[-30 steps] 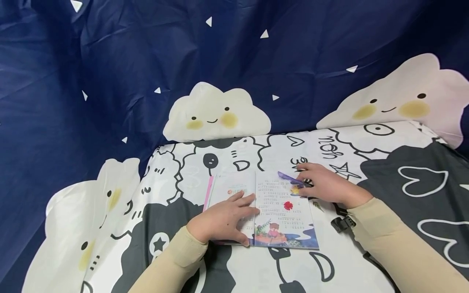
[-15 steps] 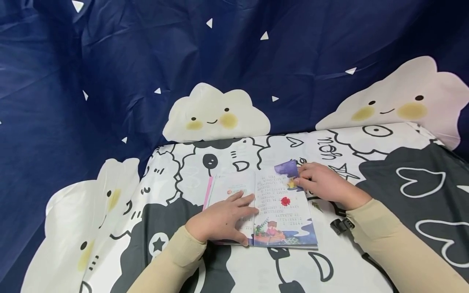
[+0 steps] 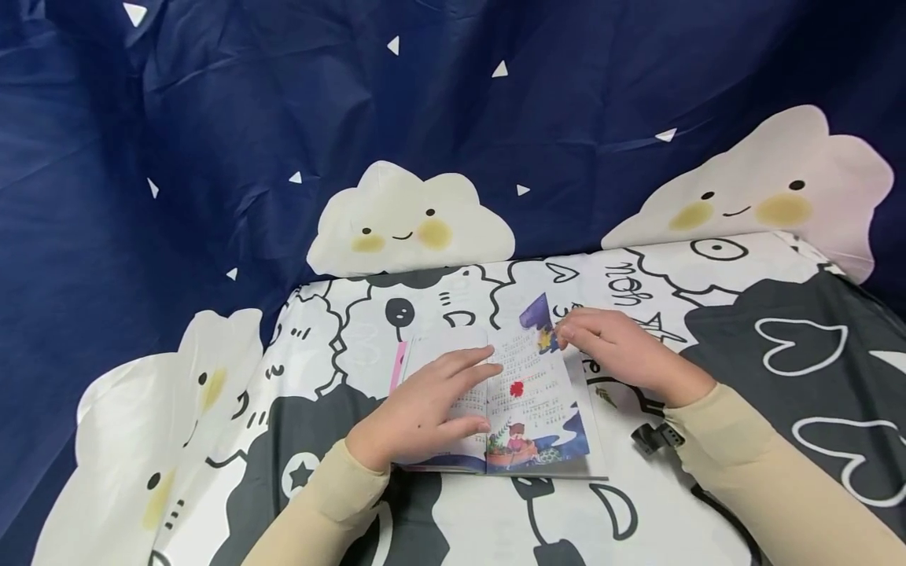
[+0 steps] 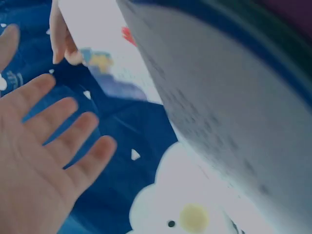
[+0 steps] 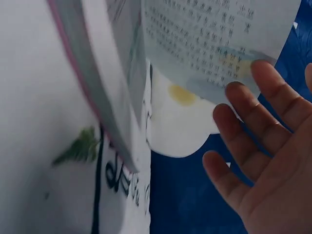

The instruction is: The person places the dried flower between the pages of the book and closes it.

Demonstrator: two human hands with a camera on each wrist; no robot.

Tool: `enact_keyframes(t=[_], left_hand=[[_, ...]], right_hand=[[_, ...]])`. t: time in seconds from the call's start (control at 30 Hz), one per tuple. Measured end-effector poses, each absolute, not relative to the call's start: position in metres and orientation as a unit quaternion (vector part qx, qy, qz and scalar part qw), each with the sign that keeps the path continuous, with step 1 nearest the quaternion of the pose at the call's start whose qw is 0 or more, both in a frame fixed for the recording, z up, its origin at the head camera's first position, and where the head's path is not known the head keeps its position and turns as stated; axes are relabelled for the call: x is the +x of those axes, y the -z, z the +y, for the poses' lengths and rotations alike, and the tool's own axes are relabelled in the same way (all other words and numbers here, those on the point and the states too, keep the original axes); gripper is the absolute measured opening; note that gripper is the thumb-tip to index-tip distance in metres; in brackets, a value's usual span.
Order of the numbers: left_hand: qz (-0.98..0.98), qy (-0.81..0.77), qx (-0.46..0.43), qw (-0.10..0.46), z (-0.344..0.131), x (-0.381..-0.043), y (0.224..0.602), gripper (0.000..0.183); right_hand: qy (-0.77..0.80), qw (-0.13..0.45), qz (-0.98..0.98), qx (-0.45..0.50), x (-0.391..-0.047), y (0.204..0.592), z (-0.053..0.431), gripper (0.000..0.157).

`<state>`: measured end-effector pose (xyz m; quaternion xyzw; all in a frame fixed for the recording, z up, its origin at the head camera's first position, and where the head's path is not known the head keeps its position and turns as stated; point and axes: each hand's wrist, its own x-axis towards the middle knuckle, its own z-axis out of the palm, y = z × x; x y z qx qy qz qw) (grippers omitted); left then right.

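An open picture book (image 3: 440,346) lies on the cloth in the head view, with printed text and coloured drawings. Its right-hand page (image 3: 545,401) is partly lifted and tilts up from the page below. My right hand (image 3: 626,350) pinches that page near its upper outer edge. In the right wrist view the right fingers (image 5: 263,114) spread behind the raised page (image 5: 204,44). Over the left page is my left hand (image 3: 425,401), fingers straight and apart; the left wrist view shows this palm (image 4: 39,165) facing the camera. A red flower-like mark (image 3: 517,389) is on the lifted page.
A white cloth (image 3: 679,503) with black doodles lies under the book. Behind stands a dark blue curtain (image 3: 453,94) with white triangles and cloud faces. A black strap device (image 3: 657,437) sits under the right wrist.
The right hand has drawn the page's upper corner up and leftward, baring part of the page beneath. My left hand has risen slightly and its fingers have spread.
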<state>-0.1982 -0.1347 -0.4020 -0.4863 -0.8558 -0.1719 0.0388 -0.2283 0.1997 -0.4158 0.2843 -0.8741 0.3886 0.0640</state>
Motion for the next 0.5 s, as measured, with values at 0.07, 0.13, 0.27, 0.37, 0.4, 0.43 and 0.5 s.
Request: enact_keyframes(t=[0.07,0.13,0.27,0.37,0.4,0.43,0.5], left_hand=[[-0.835,0.178,-0.515,0.074,-0.131,-0.196,0.398,0.064],[-0.816,0.173,-0.541,0.105,-0.127,-0.193,0.396,0.062],[-0.790,0.149,-0.576,0.149,-0.122,-0.185,0.391,0.068],[-0.779,0.140,-0.590,0.158,-0.121,-0.181,0.388,0.073],[-0.777,0.136,-0.594,0.157,-0.121,-0.180,0.386,0.073],[-0.776,0.130,-0.598,0.155,-0.121,-0.179,0.385,0.072],[-0.776,0.119,-0.600,0.151,-0.123,-0.178,0.383,0.064]], right_hand=[[-0.392,0.070,-0.867,0.300,-0.225,0.412,0.195,0.021],[-0.391,0.069,-0.861,0.319,-0.221,0.409,0.190,0.020],[-0.374,0.044,-0.857,0.351,-0.214,0.406,0.178,0.023],[-0.359,0.018,-0.856,0.371,-0.208,0.406,0.170,0.030],[-0.353,0.010,-0.855,0.380,-0.206,0.406,0.168,0.032],[-0.347,0.002,-0.854,0.388,-0.205,0.407,0.165,0.035],[-0.339,-0.018,-0.851,0.400,-0.202,0.410,0.162,0.039]])
